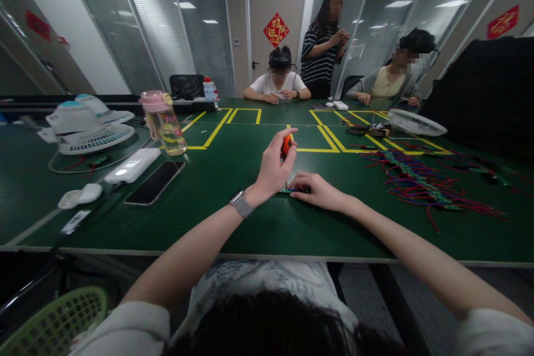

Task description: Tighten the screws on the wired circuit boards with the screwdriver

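Standing near-upright in the closed left hand, the orange-handled tool is apparently aimed down at the circuit board on the surface. The board is touched at its right end by the half-curled right hand, presumably for steadiness; whether it is pinched cannot be told. Both forearms are angled inward.

On the green table, 1 pink-lidded bottle stands near 1 black phone.
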